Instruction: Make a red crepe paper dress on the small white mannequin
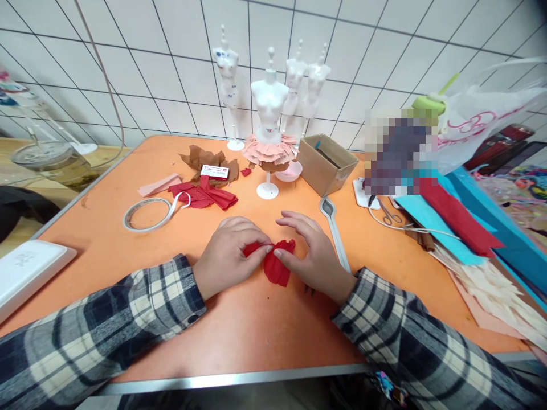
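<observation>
A small gathered piece of red crepe paper (278,272) is between my hands above the front of the table. My left hand (235,250) is closed, with thumb and index finger pinching the gathered part. The thumb of my right hand (314,250) rests on the same paper close to the left thumb tip, while its other fingers are stretched out and apart from the thumb. Behind my hands lie red crepe paper strips (204,193), a small white box (215,172) and a roll of white tape (147,214) with a loose end.
A white mannequin (270,102) wears a ruffled pink paper skirt (269,151), with more mannequins behind. To the right are a cardboard box (327,165), a grey tool (335,233), scissors (390,215) and coloured paper (444,219). A white device (34,273) is at left.
</observation>
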{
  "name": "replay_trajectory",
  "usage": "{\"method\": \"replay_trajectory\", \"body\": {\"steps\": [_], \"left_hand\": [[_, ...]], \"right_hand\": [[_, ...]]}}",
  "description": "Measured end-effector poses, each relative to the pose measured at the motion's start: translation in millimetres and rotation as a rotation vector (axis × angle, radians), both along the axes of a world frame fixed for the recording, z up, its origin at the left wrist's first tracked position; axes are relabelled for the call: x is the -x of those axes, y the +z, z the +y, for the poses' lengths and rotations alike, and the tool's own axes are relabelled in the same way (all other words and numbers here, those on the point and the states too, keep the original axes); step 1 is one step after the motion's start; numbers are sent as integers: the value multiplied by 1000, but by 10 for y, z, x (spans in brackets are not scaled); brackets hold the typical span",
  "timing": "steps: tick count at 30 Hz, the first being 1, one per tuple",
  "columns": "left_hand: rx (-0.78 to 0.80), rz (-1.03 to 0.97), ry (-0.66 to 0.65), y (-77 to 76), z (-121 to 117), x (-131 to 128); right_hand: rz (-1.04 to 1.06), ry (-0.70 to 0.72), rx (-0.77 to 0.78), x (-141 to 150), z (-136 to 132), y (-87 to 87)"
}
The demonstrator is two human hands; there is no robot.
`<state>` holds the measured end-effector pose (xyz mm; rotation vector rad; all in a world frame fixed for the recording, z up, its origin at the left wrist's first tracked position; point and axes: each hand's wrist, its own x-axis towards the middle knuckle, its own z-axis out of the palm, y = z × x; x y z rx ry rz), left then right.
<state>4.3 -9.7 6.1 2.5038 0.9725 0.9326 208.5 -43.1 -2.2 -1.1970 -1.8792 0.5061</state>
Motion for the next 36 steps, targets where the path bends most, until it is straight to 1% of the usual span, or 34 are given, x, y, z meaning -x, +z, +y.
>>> {"method": "replay_trajectory", "body": {"steps": [3, 6, 10, 12, 16, 18, 21, 26, 28, 32, 36], "left_hand": [[-4, -2, -21, -2, -2, -12], [2, -10, -28, -3, -2, -12], [64, -29, -25, -3, -12, -24], [139, -62, -9, 0, -23, -42], [367, -146, 66, 1, -19, -65], [422, -176, 112, 2, 6, -63], [401, -199, 117, 8, 50, -50], [279, -138, 38, 30, 53, -46], [256, -129, 51, 42, 31, -48], [273, -65, 127, 69, -5, -45], [276, -30, 126, 76, -8, -43]], "right_hand": [[-54, 14, -102, -9, 10, -5], [-80, -4, -124, -16, 29, -24], [-104, 0, -151, -27, 37, -11], [-118, -2, -165, -23, 29, 10], [-111, -24, -156, -5, 8, 31], [-98, -30, -130, 0, 2, 27], [-71, -29, -87, -3, 3, 16], [6, -32, -19, -7, 20, 14], [21, -25, -3, -5, 24, 17], [54, -5, 24, -3, 22, 22], [85, 18, 46, -2, 20, 28]]}}
